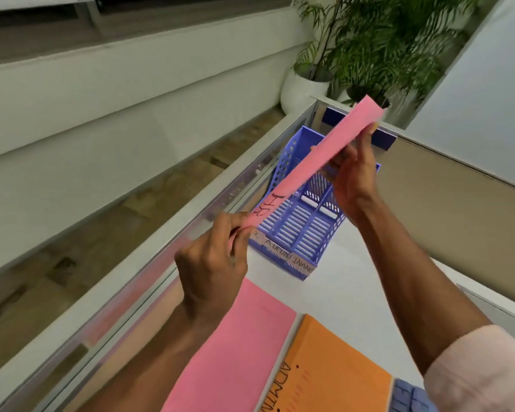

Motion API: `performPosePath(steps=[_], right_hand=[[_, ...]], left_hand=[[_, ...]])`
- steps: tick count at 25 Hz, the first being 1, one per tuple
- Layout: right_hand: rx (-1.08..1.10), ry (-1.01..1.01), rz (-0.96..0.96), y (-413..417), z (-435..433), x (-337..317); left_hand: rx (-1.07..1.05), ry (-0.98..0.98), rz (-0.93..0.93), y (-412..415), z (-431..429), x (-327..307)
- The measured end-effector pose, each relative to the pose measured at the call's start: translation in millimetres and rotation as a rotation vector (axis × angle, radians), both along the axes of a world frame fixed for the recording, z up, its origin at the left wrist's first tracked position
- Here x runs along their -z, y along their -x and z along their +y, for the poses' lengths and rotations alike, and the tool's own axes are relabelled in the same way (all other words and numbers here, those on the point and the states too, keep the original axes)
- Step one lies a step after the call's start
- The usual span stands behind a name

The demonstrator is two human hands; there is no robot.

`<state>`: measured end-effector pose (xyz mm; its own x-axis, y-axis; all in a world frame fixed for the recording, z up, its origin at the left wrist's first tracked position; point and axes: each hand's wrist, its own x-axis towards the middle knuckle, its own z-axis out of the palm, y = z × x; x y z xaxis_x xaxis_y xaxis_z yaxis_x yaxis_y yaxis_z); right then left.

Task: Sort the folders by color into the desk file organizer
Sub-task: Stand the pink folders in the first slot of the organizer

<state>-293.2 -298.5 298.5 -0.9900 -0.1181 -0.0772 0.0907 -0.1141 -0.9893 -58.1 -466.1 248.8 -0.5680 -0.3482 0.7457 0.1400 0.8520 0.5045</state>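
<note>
A pink folder marked "HR" is held nearly edge-on in the air above the blue desk file organizer. My left hand pinches its near end, and my right hand grips its far end. The organizer has three empty slots with paper labels along its front; "ADMIN" and "FINANCE" are partly readable. A second pink folder lies flat on the desk near me. Beside it lies an orange folder marked "ADMIN". A blue folder corner shows at the bottom edge.
The white desk is bounded by a glass and metal partition on the left and a beige partition on the right. Potted plants stand beyond the far corner. Wooden floor lies below on the left.
</note>
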Motion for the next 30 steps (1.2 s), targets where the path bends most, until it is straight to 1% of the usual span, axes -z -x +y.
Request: performPosePath(steps=[4, 7, 10, 14, 20, 25, 30], right_hand=[[-0.042, -0.073, 0.020, 50.5, -9.0, -34.4], [-0.134, -0.107, 0.027, 80.4, -9.7, -59.6], [-0.210, -0.225, 0.037, 99.0, -11.7, -69.8], [-0.155, -0.280, 0.102, 111.0, -18.0, -77.0], [-0.115, -0.404, 0.183, 108.2, -13.1, -88.4], [-0.072, -0.397, 0.223, 96.4, -10.1, -100.0], [-0.054, -0.434, 0.247, 98.9, -10.9, -105.8]], left_hand=[[-0.015, -0.002, -0.015, 38.5, -14.2, 15.1], [-0.002, -0.038, -0.064, 61.9, -15.2, 28.6], [0.040, -0.084, -0.149, 83.2, -10.5, 46.3], [0.042, -0.136, -0.212, 103.4, 1.3, 59.1], [0.005, -0.144, -0.150, 101.6, 7.0, 51.4], [0.022, -0.154, -0.112, 98.6, 11.0, 42.4], [0.037, -0.170, -0.144, 110.6, 10.8, 44.2]])
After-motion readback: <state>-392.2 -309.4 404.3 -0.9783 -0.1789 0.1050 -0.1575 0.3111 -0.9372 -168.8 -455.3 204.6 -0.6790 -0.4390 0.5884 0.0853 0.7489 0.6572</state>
